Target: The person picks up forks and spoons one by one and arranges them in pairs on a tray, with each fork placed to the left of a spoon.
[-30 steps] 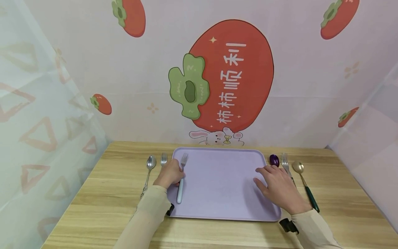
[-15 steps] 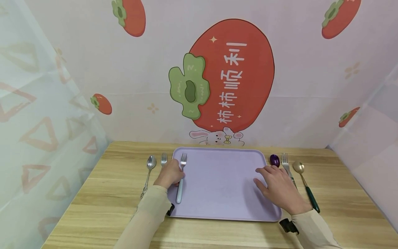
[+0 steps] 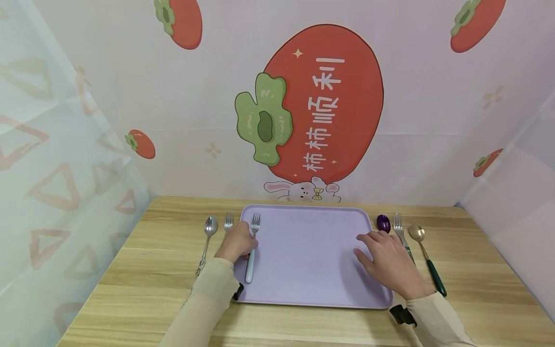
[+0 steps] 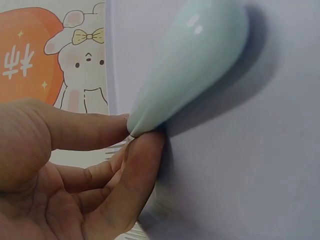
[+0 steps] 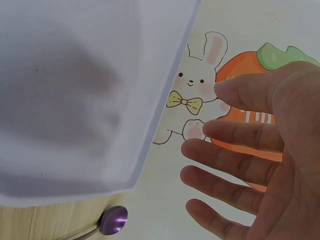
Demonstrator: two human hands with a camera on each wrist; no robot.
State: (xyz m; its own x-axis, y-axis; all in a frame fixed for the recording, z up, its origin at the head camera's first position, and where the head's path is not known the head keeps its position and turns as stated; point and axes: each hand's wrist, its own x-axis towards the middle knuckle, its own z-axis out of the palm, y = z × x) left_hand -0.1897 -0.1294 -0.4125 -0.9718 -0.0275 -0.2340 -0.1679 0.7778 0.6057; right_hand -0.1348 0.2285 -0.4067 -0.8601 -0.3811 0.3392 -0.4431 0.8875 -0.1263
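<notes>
A fork [image 3: 250, 266] with a pale blue handle lies along the left side of a lavender tray [image 3: 303, 255]. My left hand [image 3: 237, 243] pinches it between thumb and finger near where the handle meets the metal; in the left wrist view the thick handle end [image 4: 205, 45] points away from the fingertips. Over the tray's right edge hovers my right hand [image 3: 392, 262], its fingers spread and holding nothing. The right wrist view shows those fingers [image 5: 230, 155] apart from one another, with the tray's corner beyond them.
Left of the tray are an ornate silver spoon [image 3: 208, 236] and another fork [image 3: 228, 221], partly hidden by the left hand. To the right lie a purple spoon [image 3: 383, 223], a fork [image 3: 399, 226] and a gold spoon with a green handle [image 3: 429, 260]. A printed wall stands behind the wooden table [image 3: 143, 270].
The blue-handled fork has tilted very slightly toward upright in the head view, still in the left hand's pinch. Both hands otherwise stay where they were.
</notes>
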